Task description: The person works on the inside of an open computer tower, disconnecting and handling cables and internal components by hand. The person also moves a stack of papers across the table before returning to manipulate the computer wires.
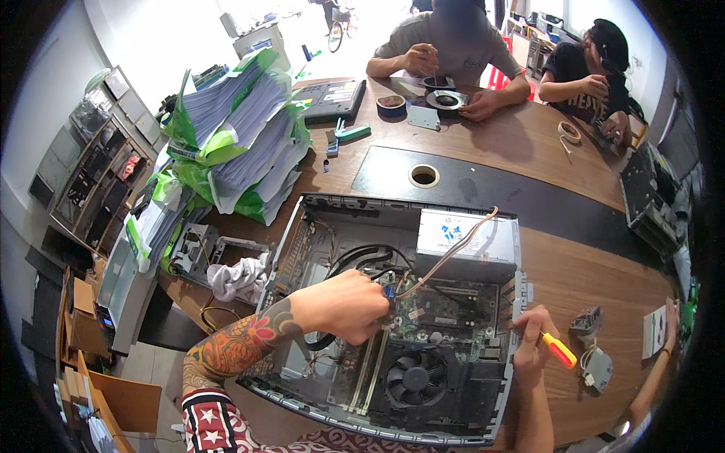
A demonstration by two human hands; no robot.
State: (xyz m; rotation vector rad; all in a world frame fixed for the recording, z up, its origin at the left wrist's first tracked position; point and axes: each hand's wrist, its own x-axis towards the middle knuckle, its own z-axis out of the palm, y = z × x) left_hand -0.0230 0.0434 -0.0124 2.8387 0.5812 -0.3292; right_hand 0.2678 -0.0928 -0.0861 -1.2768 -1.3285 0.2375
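Observation:
An open desktop computer case [393, 436] lies flat in front of me, its inside showing. My left hand [347, 306] reaches over it with fingers closed above the motherboard [442, 315]. A small blue connector [389, 291] and the lower end of a brown-white cable [453, 253] meet the fingertips; what they pinch is hidden. At the case's right edge, my right hand [533, 340] is closed on a screwdriver [559, 352] with a yellow and red handle pointing outward. Below my left hand sits a black cooling fan [415, 377]; the metal power supply [467, 238] fills the far right corner.
Stacked papers [234, 136] in green wrapping rise at the left, near a white cloth [238, 279]. Tape [424, 176] and a laptop [330, 100] lie beyond the case. Small grey parts [596, 368] are at right. Two people sit across the table; another arm [655, 385] enters lower right.

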